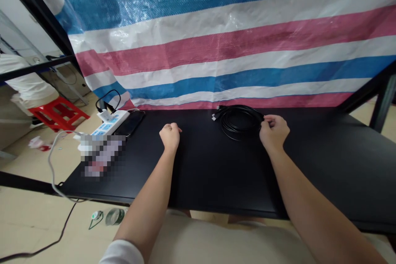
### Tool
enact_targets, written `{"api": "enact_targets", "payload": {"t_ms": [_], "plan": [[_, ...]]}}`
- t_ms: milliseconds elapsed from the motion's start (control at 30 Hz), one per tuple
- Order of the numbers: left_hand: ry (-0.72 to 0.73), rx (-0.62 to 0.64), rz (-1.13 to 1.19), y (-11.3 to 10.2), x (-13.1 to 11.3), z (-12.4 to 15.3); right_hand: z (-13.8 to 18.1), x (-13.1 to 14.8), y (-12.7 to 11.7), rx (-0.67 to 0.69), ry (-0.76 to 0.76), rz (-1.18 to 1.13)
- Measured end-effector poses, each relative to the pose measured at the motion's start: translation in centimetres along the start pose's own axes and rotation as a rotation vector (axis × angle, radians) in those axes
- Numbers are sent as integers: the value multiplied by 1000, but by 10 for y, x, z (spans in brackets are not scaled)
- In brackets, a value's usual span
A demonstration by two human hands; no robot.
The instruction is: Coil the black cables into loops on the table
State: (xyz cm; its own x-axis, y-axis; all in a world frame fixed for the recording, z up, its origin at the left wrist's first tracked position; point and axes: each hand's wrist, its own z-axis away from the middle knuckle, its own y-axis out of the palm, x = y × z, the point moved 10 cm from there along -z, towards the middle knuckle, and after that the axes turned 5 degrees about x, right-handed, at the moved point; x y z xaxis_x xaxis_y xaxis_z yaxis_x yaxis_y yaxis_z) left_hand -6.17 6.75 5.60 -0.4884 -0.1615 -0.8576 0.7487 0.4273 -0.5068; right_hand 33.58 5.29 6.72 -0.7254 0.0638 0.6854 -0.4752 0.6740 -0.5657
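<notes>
A coil of black cable (238,121) lies on the black table (216,173) near its far edge, with its plug ends poking out on the left side. My right hand (274,132) pinches the coil's right side, fingers closed on the loops. Resting on the table left of the coil is my left hand (170,136), curled into a loose fist and holding nothing that I can see.
A white power strip (108,123) and a dark phone (131,123) lie at the table's far left corner, with a grey cord (52,161) trailing off the edge. A striped tarp (232,41) hangs behind. A red stool (57,113) stands on the floor at left.
</notes>
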Motion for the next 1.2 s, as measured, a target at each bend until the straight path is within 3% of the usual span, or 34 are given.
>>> {"api": "enact_targets", "payload": {"t_ms": [167, 433, 567, 667, 800, 900, 1200], "plan": [[62, -37, 4, -1, -5, 1, 0, -6, -2, 54, 147, -20], [-34, 12, -94, 0, -6, 6, -1, -2, 1, 111, 150, -60], [-33, -38, -30, -3, -6, 7, -1, -5, 3, 106, 159, -83], [1, -76, 7, -5, -6, 8, -1, -3, 0, 60, 118, -120], [45, -54, 50, -1, -8, 6, 2, 12, -1, 28, -49, -191], [37, -34, 90, 3, -4, 4, 4, 18, 0, 38, -93, -196], [37, -5, 118, 8, 1, 1, 2, 0, 4, 53, 106, -201]]}}
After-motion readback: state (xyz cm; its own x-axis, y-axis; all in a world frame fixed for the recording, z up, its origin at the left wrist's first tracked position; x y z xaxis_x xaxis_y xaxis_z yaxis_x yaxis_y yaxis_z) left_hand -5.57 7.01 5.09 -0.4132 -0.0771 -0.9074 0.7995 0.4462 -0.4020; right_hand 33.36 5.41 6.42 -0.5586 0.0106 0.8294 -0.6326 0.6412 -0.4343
